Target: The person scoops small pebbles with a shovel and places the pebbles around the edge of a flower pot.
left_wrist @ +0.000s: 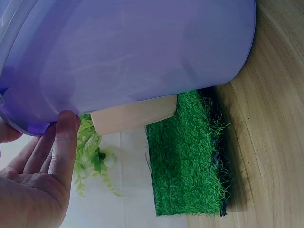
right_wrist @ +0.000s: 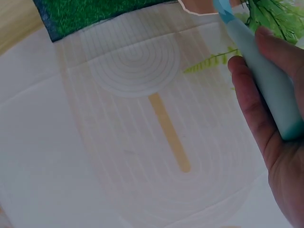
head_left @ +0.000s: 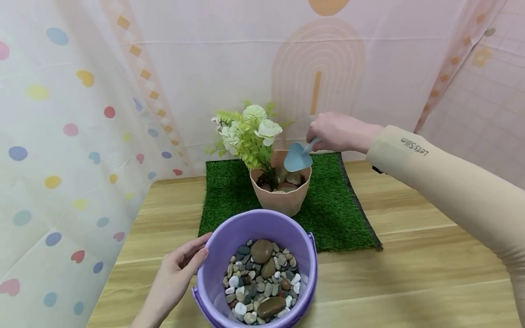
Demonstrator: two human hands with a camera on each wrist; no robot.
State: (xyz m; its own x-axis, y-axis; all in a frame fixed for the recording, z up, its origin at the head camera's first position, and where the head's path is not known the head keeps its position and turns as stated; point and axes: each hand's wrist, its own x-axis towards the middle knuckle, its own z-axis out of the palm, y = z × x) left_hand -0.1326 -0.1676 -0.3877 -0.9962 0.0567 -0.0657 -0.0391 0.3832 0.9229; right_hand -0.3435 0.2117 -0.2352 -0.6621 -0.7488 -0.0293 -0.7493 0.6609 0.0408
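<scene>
My right hand (head_left: 331,131) grips the pale handle of a small blue trowel (head_left: 298,157), its blade tilted down over the mouth of a peach flowerpot (head_left: 283,200). Inside the pot are stones (head_left: 293,178), dark soil and the stems of white flowers (head_left: 254,132) with green leaves. In the right wrist view, fingers and thumb wrap the trowel handle (right_wrist: 268,78). My left hand (head_left: 174,275) touches the left rim of a purple bucket (head_left: 217,228), its fingers fairly straight against the outer side (left_wrist: 137,52). Mixed pebbles (head_left: 262,278) cover the bucket's bottom.
Under the pot lies a green artificial turf mat (head_left: 340,214) on a wooden table (head_left: 410,278). A patterned pale cloth (head_left: 205,68) hangs behind, with a dotted one (head_left: 61,182) on the left. The bucket stands close in front of the pot.
</scene>
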